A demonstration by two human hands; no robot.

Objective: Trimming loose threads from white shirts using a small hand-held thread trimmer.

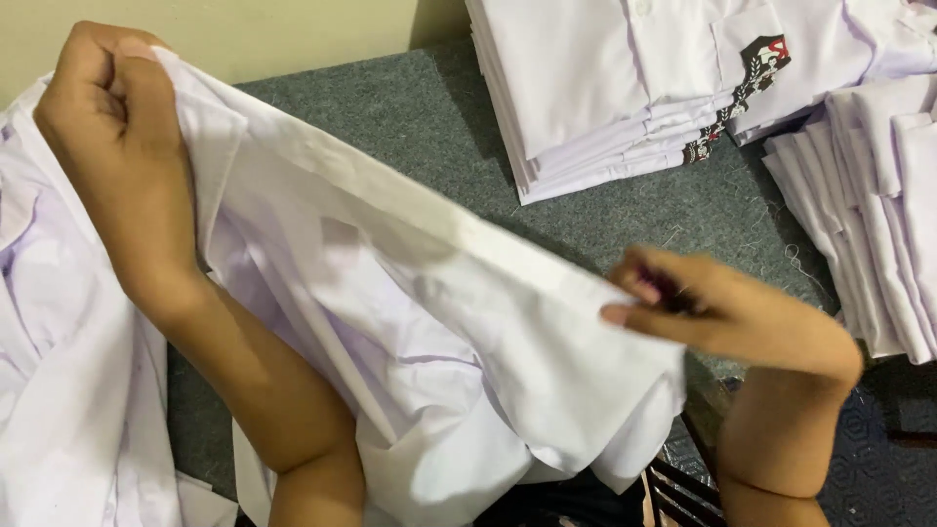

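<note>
A white shirt is stretched between both my hands over a grey felt-covered table. My left hand, raised at the upper left, is closed in a fist on one end of the shirt's long folded edge. My right hand, lower at the right, pinches the other end of that edge and also has a small dark object between its fingers, blurred. The rest of the shirt hangs crumpled below the taut edge.
A stack of folded white shirts with a dark patterned pocket trim lies at the back right. A second pile of folded white pieces sits at the right edge. More loose white cloth bunches at the left. A pale wall runs behind.
</note>
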